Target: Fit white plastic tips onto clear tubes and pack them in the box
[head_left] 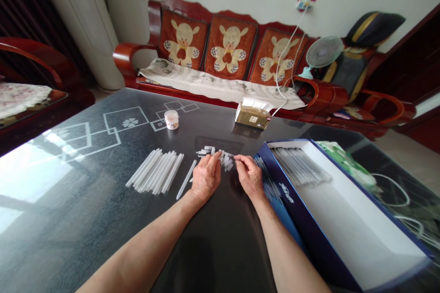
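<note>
My left hand [207, 175] is closed in a pinch over the near side of a small heap of short white caps [227, 161]. Just right of the heap, my right hand [249, 175] also pinches with thumb and forefinger; whatever sits in either pinch is too small to make out. One white pen barrel [186, 179] lies alone beside my left hand. Farther left, several more translucent pen barrels [156, 171] lie side by side in a pile. Thin pen refills [268, 178] rest on the table between my right hand and the box.
A blue box [364, 224] with a white inside stands at the right, a row of refills [299, 165] in its far end. Beyond my hands are a tissue box [253, 116] and a small lidded tub [171, 120]. A green-white bag [347, 160] and white cables [409, 224] lie past the box.
</note>
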Motion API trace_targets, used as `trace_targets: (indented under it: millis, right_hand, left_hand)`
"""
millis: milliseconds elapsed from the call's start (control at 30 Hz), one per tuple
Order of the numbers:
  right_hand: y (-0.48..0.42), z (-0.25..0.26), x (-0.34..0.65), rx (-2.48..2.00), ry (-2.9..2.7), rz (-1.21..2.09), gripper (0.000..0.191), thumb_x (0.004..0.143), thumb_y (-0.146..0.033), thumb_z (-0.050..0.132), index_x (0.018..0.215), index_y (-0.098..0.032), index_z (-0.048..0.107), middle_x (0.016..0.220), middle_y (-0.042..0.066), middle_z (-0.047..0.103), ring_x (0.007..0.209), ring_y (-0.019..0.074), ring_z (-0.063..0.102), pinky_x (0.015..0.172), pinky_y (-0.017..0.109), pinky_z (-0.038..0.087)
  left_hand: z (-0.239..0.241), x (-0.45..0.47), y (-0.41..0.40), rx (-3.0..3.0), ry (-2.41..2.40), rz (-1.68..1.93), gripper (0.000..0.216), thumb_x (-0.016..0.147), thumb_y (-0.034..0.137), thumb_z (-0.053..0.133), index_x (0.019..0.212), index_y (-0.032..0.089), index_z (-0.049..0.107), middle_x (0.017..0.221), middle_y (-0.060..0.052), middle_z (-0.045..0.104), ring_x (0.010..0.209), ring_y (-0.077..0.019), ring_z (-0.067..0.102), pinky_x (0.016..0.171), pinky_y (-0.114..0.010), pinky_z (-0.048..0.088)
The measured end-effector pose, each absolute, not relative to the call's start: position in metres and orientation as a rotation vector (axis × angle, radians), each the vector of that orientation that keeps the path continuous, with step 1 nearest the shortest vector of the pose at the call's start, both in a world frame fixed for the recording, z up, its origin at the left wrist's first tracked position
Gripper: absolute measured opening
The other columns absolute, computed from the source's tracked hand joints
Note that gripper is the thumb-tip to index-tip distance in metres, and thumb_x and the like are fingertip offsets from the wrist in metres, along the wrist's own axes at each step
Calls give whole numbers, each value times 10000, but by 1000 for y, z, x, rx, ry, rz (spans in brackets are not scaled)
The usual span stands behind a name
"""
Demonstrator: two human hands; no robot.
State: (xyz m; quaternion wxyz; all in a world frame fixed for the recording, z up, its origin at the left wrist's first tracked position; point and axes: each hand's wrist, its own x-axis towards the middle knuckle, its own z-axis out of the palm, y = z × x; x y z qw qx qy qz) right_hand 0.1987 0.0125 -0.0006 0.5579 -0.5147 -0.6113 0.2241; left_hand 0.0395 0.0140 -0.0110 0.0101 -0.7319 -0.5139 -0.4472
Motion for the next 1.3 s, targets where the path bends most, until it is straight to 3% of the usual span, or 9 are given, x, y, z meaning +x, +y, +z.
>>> trace_targets:
  millis: [167,333,500,633,767,1000,1300]
  right_hand:
    - [14,-7,204,-1287,-1713,272,278,719,-54,481,753,-235,687,809,31,632,771,185,608,735,309,478]
    - [13,-11,201,-1310,-1803,224,297,733,-46,473,803,-238,688,845,38,619,787,178,615,736,299,495]
    - [10,-6,190,-1212,-1949,160,331,845,-143,509,1135,-239,636,1224,89,585,1153,239,532,1005,402,426]
    - [6,-6,182,-1255,-2115,99,413,832,-137,524,1224,-252,584,1421,80,477,1308,299,389,1058,511,348]
    - [6,-10,182,-1279,-2107,127,414,789,-82,505,1156,-244,607,1408,78,489,1328,297,373,1063,534,338]
    - [11,-14,188,-1159,-1907,166,436,655,26,415,949,-212,631,1238,88,584,1263,232,473,1085,438,372]
    - [1,-7,187,-1224,-2029,107,213,712,-115,586,867,-223,684,1306,74,572,1298,305,413,1078,514,318]
  left_hand:
    - [-9,37,15,-2201,-1631,-1468,279,958,229,432,1156,196,627,773,-35,622,743,-143,598,716,-234,469]
    - [-5,38,15,-2141,-1630,-1524,292,970,245,415,1169,180,618,797,-46,631,783,-145,602,740,-237,468]
    - [-5,37,15,-2139,-1551,-1463,296,966,214,403,1172,147,605,844,-75,647,803,-169,596,768,-271,467]
    - [-8,36,17,-2133,-1563,-1448,302,964,210,390,1159,144,610,832,-76,641,791,-179,588,764,-287,469]
    - [-8,36,17,-2133,-1567,-1466,301,967,213,383,1162,157,606,835,-65,639,785,-168,583,764,-278,469]
    - [-7,37,16,-2166,-1545,-1479,298,973,213,374,1170,160,591,835,-70,628,797,-169,578,788,-289,468]
    - [-9,37,16,-2179,-1545,-1484,288,968,204,383,1177,161,577,872,-77,633,827,-173,579,793,-291,470]
